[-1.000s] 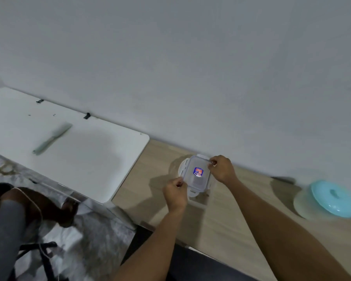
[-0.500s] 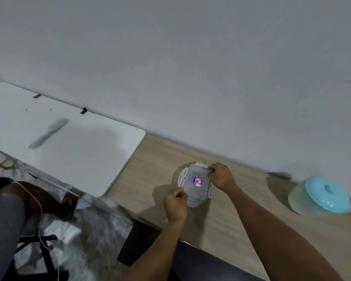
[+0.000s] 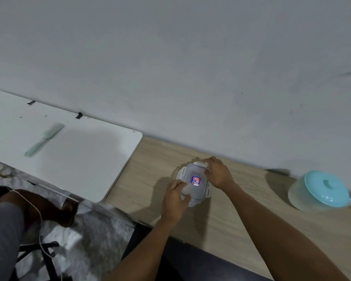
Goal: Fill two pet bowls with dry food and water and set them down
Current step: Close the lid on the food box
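A small clear plastic container [image 3: 195, 184] with a clip-on lid and a blue-and-red sticker sits on the wooden table [image 3: 241, 220]. A pale round rim, perhaps a bowl, shows under it. My left hand [image 3: 175, 197] grips its near left corner. My right hand [image 3: 217, 172] grips its far right corner at a lid clip. The lid lies on the container; its contents are hidden. A translucent bowl with a turquoise lid [image 3: 320, 191] stands at the right by the wall.
A white table [image 3: 79, 159] adjoins the wooden one on the left, with a pale green utensil [image 3: 44, 141] lying on it. A person's legs and a chair base are at lower left over marbled floor. The wall runs close behind both tables.
Both hands have stayed on the container, with the fingers shifting over its corners. The view has swung slightly, so everything sits a little lower and to the left.
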